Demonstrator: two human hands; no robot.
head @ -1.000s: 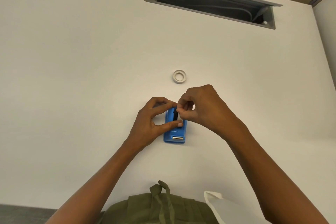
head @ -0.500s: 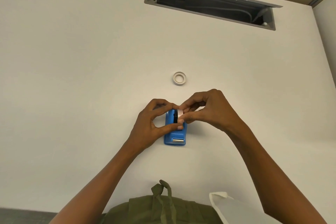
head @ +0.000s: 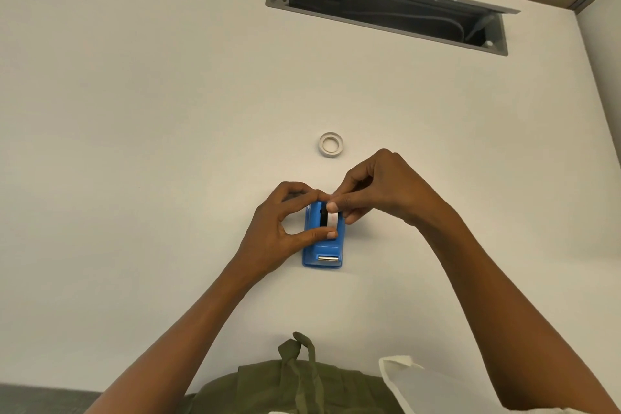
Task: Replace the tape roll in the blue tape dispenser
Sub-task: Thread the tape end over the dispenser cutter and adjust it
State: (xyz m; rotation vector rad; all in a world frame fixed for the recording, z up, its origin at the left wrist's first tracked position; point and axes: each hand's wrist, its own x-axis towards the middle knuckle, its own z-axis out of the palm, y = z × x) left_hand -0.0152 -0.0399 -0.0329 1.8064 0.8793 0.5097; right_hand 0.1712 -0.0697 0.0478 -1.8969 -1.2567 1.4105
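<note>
The blue tape dispenser (head: 323, 247) stands on the white table (head: 151, 144), its metal cutter facing me. My left hand (head: 280, 228) grips the dispenser, thumb on its near top and index finger at its far end. My right hand (head: 373, 193) pinches a white tape roll (head: 333, 219) that sits upright in the dispenser's slot, partly raised, beside a black hub. A second white tape roll (head: 331, 144) lies flat on the table beyond the hands.
A grey open cable tray (head: 386, 7) is set into the table at the back. An olive green backpack (head: 295, 386) and a white bag (head: 423, 386) sit at the table's near edge. A wall stands at the right.
A white roll has appeared between my right fingers at the dispenser's slot, where only the black hub showed a second ago. My left hand kept its grip on the dispenser.
</note>
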